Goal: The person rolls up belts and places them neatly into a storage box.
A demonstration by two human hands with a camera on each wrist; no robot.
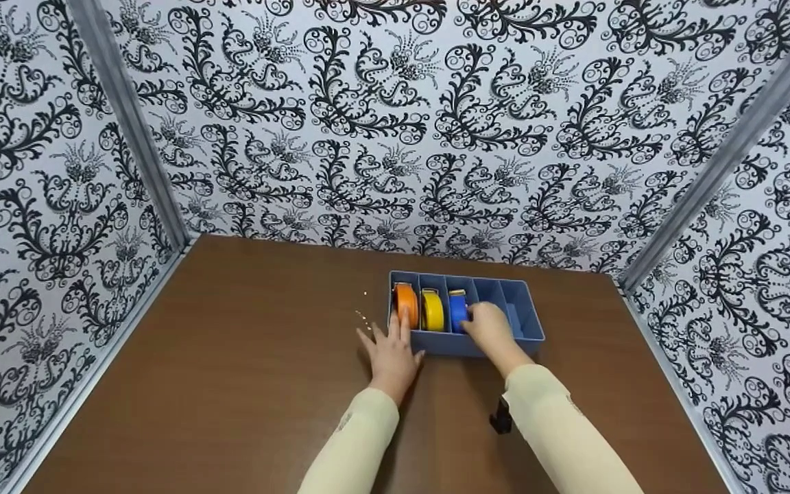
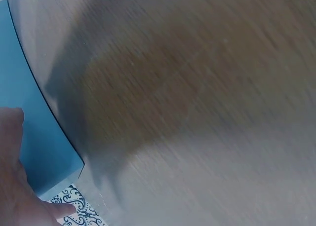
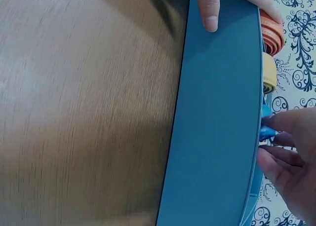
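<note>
A blue-grey divided box (image 1: 446,343) holds an orange rolled belt (image 1: 406,300), a yellow rolled belt (image 1: 433,312) and a blue rolled belt (image 1: 458,309), each upright in its own compartment. My left hand (image 1: 392,358) rests against the box's front left corner, fingers spread, with fingertips at the orange roll. Its thumb lies on the front wall (image 3: 219,88) in the right wrist view. My right hand (image 1: 492,331) reaches over the front rim and pinches the blue roll (image 3: 266,132). Part of that roll is hidden by the fingers.
The box stands on a brown wooden table (image 1: 265,363), near the patterned back wall (image 1: 367,171). Two compartments lie right of the blue roll, partly behind my right hand. Small bright specks (image 1: 364,319) show left of the box. A black piece (image 1: 501,418) sits under my right cuff.
</note>
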